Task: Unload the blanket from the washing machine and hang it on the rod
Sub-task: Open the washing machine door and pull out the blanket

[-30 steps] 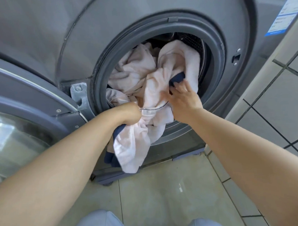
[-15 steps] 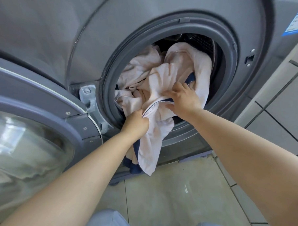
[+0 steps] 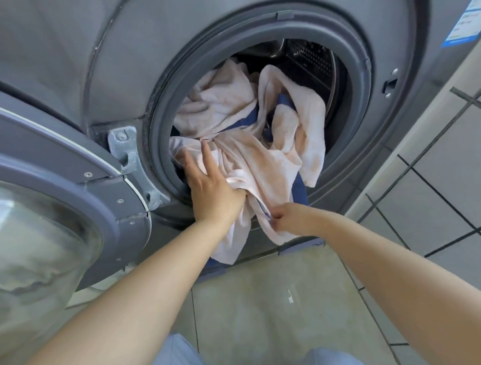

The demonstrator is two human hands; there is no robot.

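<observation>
A pale pink blanket with a dark blue underside spills out of the round opening of the grey washing machine, part of it hanging over the door seal toward the floor. My left hand reaches into the lower left of the opening with fingers stretched out flat against the cloth. My right hand is lower, below the seal, and pinches a hanging fold of the blanket by its blue-trimmed edge. No rod is in view.
The washer door with its glass window stands swung open at the left, near my left forearm. A tiled wall rises at the right. The tiled floor lies below, with my knees at the bottom edge.
My right hand has pulled back out of the drum and down, now pinching the hanging fold. My left hand has let go of the bunch and reached flat into the opening.
</observation>
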